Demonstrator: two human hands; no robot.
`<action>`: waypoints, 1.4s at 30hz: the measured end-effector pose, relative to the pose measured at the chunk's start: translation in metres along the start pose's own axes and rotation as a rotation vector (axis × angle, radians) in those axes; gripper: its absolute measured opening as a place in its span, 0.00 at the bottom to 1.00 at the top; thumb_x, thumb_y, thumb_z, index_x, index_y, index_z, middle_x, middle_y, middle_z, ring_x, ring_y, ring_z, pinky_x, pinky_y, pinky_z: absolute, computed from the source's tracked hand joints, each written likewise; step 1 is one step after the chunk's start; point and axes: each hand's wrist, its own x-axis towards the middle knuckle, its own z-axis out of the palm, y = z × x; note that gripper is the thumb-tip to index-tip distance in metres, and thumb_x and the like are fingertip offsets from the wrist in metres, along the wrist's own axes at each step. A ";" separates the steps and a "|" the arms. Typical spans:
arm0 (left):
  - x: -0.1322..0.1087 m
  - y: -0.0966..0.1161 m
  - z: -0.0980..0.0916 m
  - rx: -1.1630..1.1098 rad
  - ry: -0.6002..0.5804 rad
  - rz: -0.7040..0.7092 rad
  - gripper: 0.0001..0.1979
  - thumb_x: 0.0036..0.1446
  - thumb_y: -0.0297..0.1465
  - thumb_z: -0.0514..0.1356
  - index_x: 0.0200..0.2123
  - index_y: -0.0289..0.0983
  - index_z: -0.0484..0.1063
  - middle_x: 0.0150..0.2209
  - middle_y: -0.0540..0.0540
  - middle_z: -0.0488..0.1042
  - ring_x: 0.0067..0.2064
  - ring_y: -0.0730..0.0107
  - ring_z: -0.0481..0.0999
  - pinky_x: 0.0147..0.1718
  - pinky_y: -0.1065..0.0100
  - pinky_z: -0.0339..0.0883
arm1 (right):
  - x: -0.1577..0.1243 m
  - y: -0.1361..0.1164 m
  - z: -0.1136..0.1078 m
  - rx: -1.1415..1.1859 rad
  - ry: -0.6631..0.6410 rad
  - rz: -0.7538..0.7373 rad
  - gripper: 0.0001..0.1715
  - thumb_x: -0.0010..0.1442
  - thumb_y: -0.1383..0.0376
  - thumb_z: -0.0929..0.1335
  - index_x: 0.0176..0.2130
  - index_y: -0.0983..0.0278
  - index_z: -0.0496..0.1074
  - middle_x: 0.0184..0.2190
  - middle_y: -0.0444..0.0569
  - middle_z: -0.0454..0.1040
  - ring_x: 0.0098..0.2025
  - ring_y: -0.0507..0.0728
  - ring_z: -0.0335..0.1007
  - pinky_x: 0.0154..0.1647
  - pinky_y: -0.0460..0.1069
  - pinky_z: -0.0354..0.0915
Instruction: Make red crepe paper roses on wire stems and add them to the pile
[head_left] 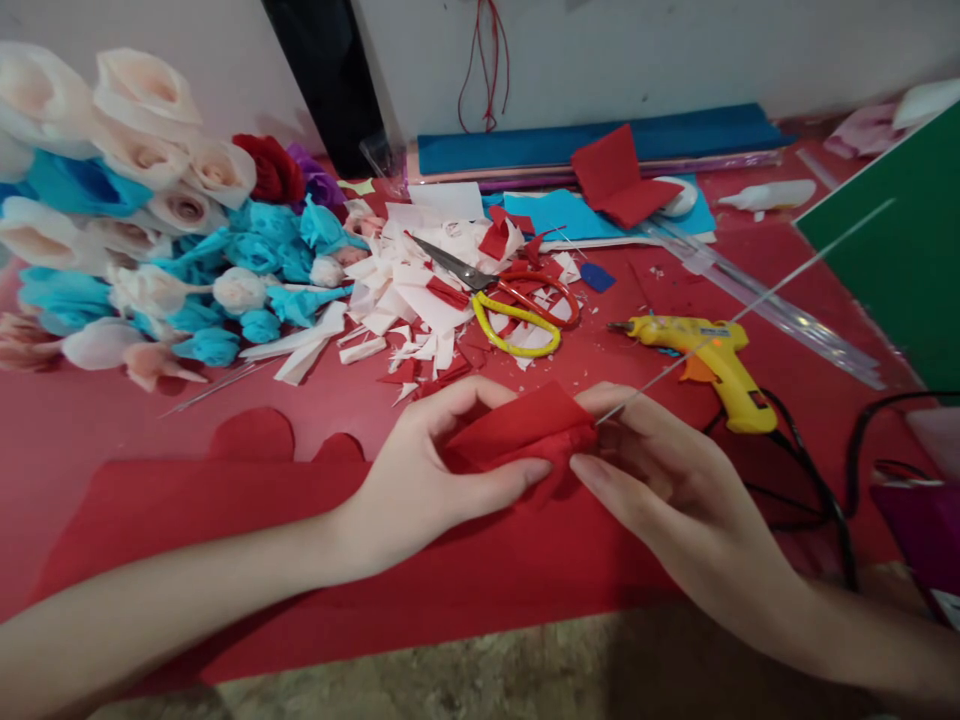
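Observation:
My left hand (427, 470) and my right hand (660, 470) meet at the middle of the red work surface, both closed around a folded piece of red crepe paper (525, 430). A thin metal wire (750, 305) runs out of the paper by my right fingers, up and to the right. My left thumb and fingers pinch the paper's left side. My right fingers grip its right end where the wire enters.
A yellow glue gun (712, 365) with a black cord lies right of my hands. Scissors (502, 295) rest on paper scraps (405, 300) behind. Paper flowers (150, 220) are piled at the left. Blue paper rolls (600, 140), a green board (900, 260) and a red sheet (225, 510) surround.

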 end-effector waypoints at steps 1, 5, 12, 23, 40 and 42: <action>0.000 0.000 0.000 -0.001 -0.001 0.001 0.08 0.46 0.31 0.65 0.30 0.39 0.69 0.26 0.54 0.75 0.26 0.75 0.73 0.24 0.76 0.69 | 0.000 0.000 0.000 -0.005 -0.003 -0.002 0.06 0.57 0.65 0.64 0.38 0.59 0.64 0.24 0.41 0.64 0.29 0.50 0.65 0.23 0.43 0.58; -0.001 0.001 0.000 0.003 0.003 -0.007 0.09 0.46 0.32 0.66 0.29 0.39 0.68 0.26 0.55 0.74 0.25 0.77 0.72 0.23 0.78 0.68 | 0.000 0.000 -0.001 -0.020 0.006 -0.039 0.03 0.57 0.66 0.64 0.36 0.59 0.64 0.23 0.39 0.63 0.27 0.48 0.62 0.23 0.42 0.58; 0.000 0.000 0.000 -0.021 -0.014 -0.046 0.09 0.46 0.32 0.65 0.30 0.38 0.68 0.26 0.55 0.74 0.25 0.80 0.72 0.24 0.80 0.67 | -0.002 0.000 -0.003 -0.024 -0.015 -0.081 0.05 0.59 0.70 0.63 0.35 0.59 0.64 0.26 0.38 0.66 0.26 0.45 0.61 0.25 0.40 0.59; 0.001 -0.005 -0.001 -0.158 -0.042 -0.039 0.10 0.46 0.28 0.66 0.34 0.39 0.71 0.31 0.55 0.76 0.31 0.80 0.74 0.32 0.82 0.70 | 0.001 0.006 -0.006 -0.001 0.022 -0.092 0.07 0.61 0.69 0.61 0.35 0.58 0.66 0.29 0.39 0.67 0.31 0.46 0.63 0.32 0.39 0.62; 0.000 -0.007 -0.001 -0.430 -0.091 -0.093 0.14 0.49 0.26 0.64 0.40 0.43 0.72 0.37 0.54 0.76 0.38 0.78 0.75 0.40 0.79 0.70 | 0.006 0.002 -0.010 0.031 -0.024 -0.126 0.13 0.53 0.69 0.69 0.39 0.58 0.67 0.35 0.40 0.70 0.33 0.46 0.66 0.34 0.39 0.66; -0.001 -0.007 -0.001 -0.458 -0.119 -0.121 0.14 0.49 0.26 0.64 0.40 0.43 0.72 0.36 0.54 0.76 0.38 0.78 0.75 0.39 0.78 0.70 | 0.007 0.001 -0.012 0.049 -0.060 -0.130 0.13 0.52 0.69 0.70 0.39 0.58 0.67 0.37 0.40 0.70 0.33 0.46 0.66 0.33 0.39 0.65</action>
